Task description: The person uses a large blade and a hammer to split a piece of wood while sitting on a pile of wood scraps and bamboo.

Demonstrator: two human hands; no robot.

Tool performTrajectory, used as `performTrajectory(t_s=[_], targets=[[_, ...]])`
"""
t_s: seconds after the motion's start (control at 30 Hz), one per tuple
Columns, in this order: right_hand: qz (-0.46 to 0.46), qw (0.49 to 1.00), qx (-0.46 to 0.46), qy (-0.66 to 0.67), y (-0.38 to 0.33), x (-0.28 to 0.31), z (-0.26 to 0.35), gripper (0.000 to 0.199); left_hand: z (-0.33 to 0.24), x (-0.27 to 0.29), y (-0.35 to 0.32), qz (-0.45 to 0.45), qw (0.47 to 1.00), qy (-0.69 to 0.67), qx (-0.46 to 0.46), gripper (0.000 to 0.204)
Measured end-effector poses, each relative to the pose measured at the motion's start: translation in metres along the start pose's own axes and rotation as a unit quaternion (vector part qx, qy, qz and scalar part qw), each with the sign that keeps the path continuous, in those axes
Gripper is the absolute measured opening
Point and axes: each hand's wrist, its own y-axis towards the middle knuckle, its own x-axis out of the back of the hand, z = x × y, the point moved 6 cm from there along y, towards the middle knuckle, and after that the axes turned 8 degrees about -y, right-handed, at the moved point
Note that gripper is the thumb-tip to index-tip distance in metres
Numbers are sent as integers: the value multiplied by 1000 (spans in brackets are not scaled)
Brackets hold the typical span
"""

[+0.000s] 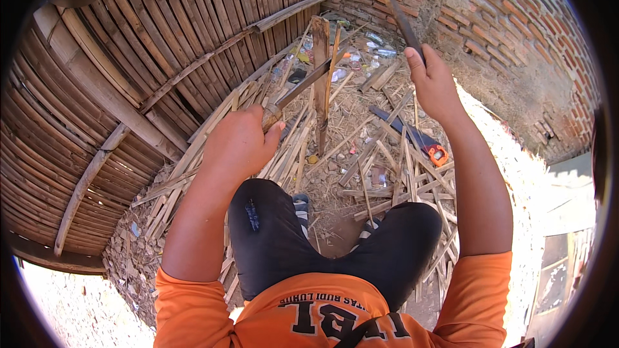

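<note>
I see my left hand [240,138] clenched around the handle of a knife [298,87]; its blade is set against an upright bamboo slat [320,77] that stands on the ground ahead of my knees. My right hand [432,84] is raised and grips a hammer [393,6] by its handle. Bamboo strips [387,154] lie around, a saw [412,134] among them.

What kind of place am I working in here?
Probably an outdoor bamboo-working yard: a bamboo slat fence, a rough brick wall, and split bamboo strips littering the dirt ground.
</note>
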Motion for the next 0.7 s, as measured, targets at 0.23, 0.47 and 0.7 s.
performTrajectory(t_s=[0.23, 0.47, 0.7], targets=[[22, 1000, 3, -11, -4, -2, -13, 50, 1, -7, -3, 41, 999, 27, 18, 45], [70, 991, 35, -107, -26, -32, -23, 50, 8, -9, 3, 34, 999, 30, 25, 40], [-57, 998, 0, 29, -17, 9, -10, 47, 16, -16, 7, 29, 998, 44, 41, 29]])
